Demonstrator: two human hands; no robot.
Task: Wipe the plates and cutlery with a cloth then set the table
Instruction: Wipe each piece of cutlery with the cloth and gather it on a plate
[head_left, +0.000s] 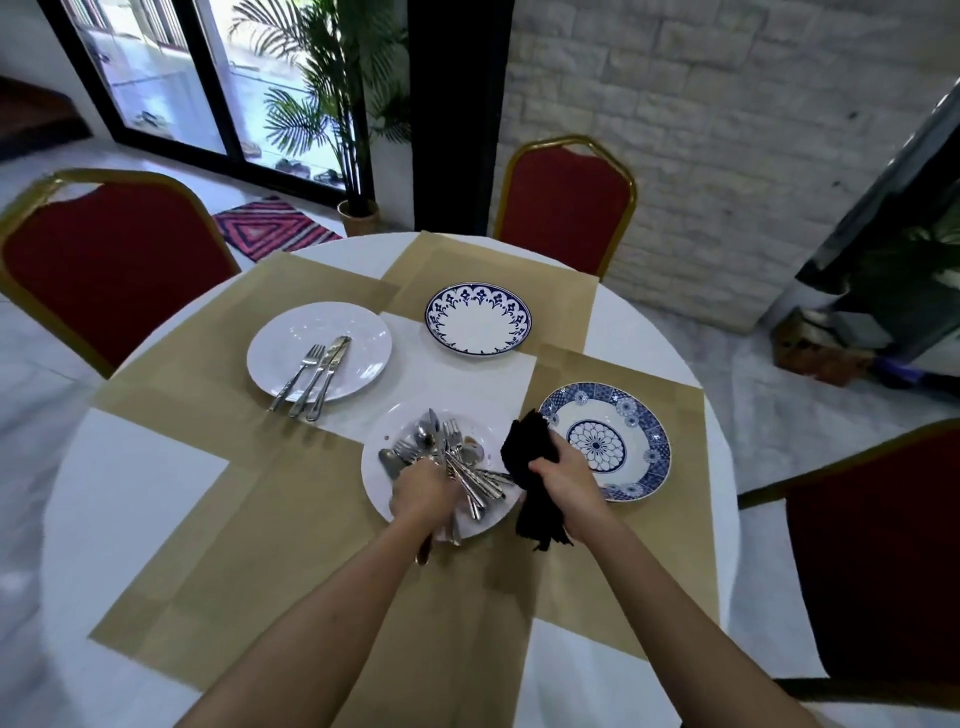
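Four plates sit on tan mats (291, 545) on the round white bench (135, 478). On the near plate (373, 467) lies a heap of cutlery (441, 441), heads pointing away and handles fanning back toward the person and to the right. The left hand (421, 491) is curled around some of those handles, and one handle end sticks out below the fist. The right hand (563, 480) is clenched on a black cloth (527, 447), which is bunched lengthwise and shows above and below the grip, between the near plate and the right plate (639, 452). On the left plate (280, 353) three pieces (311, 374) lie side by side, tips toward far right, handles overhanging the near rim. A blue-rimmed far plate (478, 327) is bare.
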